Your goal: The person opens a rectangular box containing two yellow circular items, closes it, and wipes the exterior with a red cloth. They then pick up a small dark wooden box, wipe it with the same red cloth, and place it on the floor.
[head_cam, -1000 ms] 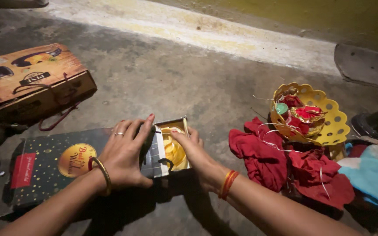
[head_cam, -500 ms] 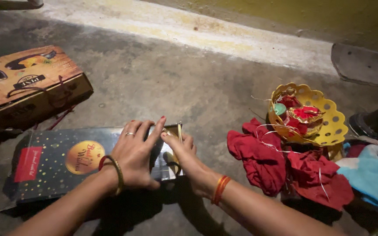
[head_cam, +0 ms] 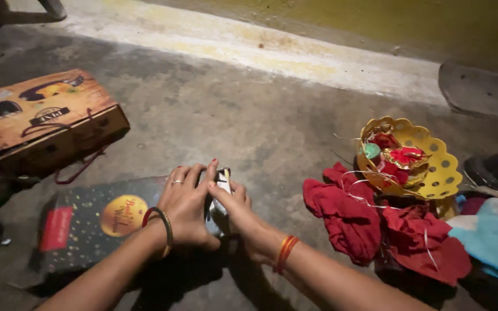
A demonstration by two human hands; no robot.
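A long black gift box (head_cam: 96, 222) with gold dots, a gold round label and a red tag lies flat on the concrete floor in front of me. My left hand (head_cam: 188, 204) lies palm down on the top of its right end, fingers spread, a ring on one finger and a bangle at the wrist. My right hand (head_cam: 234, 207) presses against the box's right end, where a white and checked end flap (head_cam: 221, 188) stands nearly closed between my fingers. What is inside the box is hidden.
A brown cardboard box (head_cam: 44, 118) with red string handles lies at the far left. To the right are a yellow perforated basket (head_cam: 427, 158) with red and gold items, crumpled red cloths (head_cam: 350, 216) and a light blue cloth (head_cam: 491, 239). A dark shoe (head_cam: 485, 170) is at the right edge.
The box's right end was open, showing a yellow item inside; the flap has swung shut under my right hand. My left hand stayed on top.
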